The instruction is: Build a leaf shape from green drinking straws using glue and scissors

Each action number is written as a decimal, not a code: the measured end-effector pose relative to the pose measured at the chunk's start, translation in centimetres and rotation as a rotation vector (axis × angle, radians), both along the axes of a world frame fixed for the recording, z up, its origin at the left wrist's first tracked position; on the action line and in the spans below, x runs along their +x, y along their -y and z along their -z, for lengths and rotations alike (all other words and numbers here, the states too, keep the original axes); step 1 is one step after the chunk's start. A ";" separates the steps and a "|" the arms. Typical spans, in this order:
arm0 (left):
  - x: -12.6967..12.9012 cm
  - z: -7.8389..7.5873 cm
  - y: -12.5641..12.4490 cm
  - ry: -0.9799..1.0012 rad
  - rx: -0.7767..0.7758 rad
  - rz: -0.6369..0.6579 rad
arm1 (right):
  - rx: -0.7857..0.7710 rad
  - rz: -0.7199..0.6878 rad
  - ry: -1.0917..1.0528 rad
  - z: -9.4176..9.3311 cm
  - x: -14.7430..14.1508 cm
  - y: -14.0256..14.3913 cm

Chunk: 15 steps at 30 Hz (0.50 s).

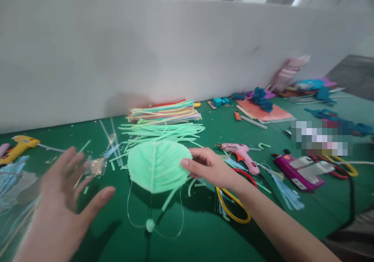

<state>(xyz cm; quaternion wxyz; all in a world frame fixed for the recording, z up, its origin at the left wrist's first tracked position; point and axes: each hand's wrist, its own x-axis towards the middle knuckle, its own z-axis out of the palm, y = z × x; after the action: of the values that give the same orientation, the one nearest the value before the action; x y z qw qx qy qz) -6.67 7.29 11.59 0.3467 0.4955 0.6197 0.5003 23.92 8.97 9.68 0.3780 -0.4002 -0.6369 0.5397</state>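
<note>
Right hand [209, 167] pinches the pale green leaf-shaped piece of chenille strips [157, 166] by its edge at 3 o'clock, thumb on top. The leaf is raised above the green felt table [204, 231]; its midrib runs 12 to 6, with thin wire loops and a small bead hanging at 6. Left hand [62, 199] is blurred, fingers spread and empty, off the leaf's 8 o'clock; the right is nearer. Loose green strips [163, 131] lie at 12, a pink glue gun [241, 155] at 3. No containers in view.
</note>
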 end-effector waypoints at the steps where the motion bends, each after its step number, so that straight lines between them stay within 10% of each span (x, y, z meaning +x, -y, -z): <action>1: 1.0 0.1 -0.6 0.060 -0.088 0.049 | -0.011 -0.019 -0.003 0.3 -0.1 -0.2; 7: 2.9 2.2 -2.0 0.303 -0.516 0.183 | -0.120 0.009 -0.091 2.6 -1.6 -0.4; 15: 2.9 3.4 -1.8 0.459 -0.490 0.023 | -0.277 0.092 -0.230 4.2 -2.9 1.2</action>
<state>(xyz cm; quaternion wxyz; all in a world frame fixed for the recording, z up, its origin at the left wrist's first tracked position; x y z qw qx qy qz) -3.74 9.13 8.14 0.5918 0.2787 0.6215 0.4310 21.03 7.74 5.48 0.4139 -0.4128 -0.4901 0.6466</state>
